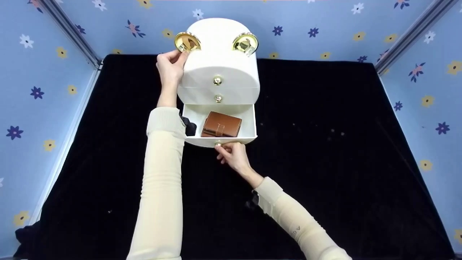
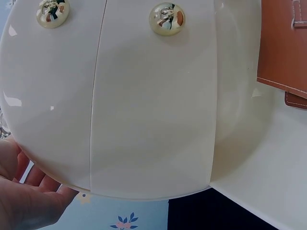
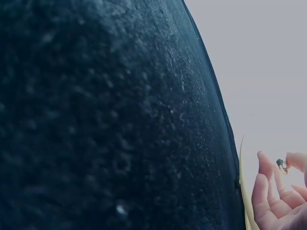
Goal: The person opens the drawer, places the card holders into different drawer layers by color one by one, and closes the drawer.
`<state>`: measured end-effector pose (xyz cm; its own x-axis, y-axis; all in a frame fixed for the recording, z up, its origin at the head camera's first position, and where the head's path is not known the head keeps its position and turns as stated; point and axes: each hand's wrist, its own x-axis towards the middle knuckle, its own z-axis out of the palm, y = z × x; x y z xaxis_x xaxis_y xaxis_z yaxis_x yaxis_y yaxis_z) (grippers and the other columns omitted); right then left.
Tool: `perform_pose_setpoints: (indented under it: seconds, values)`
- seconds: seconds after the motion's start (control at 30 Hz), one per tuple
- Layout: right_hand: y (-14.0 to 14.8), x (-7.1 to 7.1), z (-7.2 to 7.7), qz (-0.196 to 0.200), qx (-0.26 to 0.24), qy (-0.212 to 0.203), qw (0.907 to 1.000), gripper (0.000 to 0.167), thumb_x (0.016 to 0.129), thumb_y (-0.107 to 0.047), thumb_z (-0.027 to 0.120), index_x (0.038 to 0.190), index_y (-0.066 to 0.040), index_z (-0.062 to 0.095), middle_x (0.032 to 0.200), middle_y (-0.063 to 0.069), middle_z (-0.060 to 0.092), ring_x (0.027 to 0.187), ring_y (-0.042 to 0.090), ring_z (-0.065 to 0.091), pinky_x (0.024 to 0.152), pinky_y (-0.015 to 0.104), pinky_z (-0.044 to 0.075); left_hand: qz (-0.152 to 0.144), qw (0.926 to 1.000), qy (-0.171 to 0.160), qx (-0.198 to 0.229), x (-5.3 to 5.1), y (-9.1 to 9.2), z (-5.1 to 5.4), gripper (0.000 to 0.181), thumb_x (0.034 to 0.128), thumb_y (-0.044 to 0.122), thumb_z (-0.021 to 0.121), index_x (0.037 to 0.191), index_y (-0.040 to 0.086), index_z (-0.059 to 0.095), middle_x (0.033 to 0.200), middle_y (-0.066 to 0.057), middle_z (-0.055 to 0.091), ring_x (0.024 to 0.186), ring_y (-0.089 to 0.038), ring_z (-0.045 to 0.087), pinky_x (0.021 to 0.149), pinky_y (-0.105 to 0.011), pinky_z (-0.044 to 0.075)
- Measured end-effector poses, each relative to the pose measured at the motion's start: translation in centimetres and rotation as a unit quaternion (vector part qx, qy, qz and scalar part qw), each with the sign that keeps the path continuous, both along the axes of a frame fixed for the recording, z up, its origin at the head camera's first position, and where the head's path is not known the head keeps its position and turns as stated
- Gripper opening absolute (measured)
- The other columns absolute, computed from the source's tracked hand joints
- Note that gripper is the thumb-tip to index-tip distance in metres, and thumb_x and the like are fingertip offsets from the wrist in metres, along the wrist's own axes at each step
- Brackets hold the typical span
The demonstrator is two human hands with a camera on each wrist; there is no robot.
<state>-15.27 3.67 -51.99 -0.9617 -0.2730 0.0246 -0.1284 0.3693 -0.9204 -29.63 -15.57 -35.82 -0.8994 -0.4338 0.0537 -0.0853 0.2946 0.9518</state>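
Observation:
A white drawer box (image 1: 220, 57) with a rounded top stands at the back, its bottom drawer (image 1: 249, 121) pulled out. In that drawer lies a folded brown leather wallet (image 1: 225, 122) with a strap. My right hand (image 1: 234, 155) pinches the gold knob (image 3: 282, 166) on the drawer's front between thumb and finger. High on the box's left side, my left hand (image 1: 171, 68) grips the lower edge of a round gold fitting (image 1: 187, 40); its exact hold is partly hidden. In the left wrist view, the hand's fingers (image 2: 36, 184) are bent beside the box wall.
Two upper drawers with gold knobs (image 1: 217, 80) are closed above the pulled-out one. A second gold fitting (image 1: 245, 42) sits on the box's right. Black cloth (image 1: 335, 173) covers the table, with blue flowered panels (image 1: 288, 25) behind and at both sides.

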Motion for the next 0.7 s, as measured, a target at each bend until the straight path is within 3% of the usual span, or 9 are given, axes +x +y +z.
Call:
perform_pose_setpoints:
  seconds: [0.7]
  values:
    - [-0.8,-3.6,0.1,-0.024,0.003,-0.018,0.9996,0.026,0.086,-0.021,0.060,0.081,0.003,0.068,0.056,0.009,0.063,0.043,0.016,0.057,0.041,0.024,0.046,-0.002,0.9999,0.007,0.013,0.1,-0.1,-0.1,0.027,0.0805,0.025,0.066,0.102,0.009,0.068,0.096,-0.006,0.066,0.085,-0.010,0.060,0.075,-0.018,0.044]
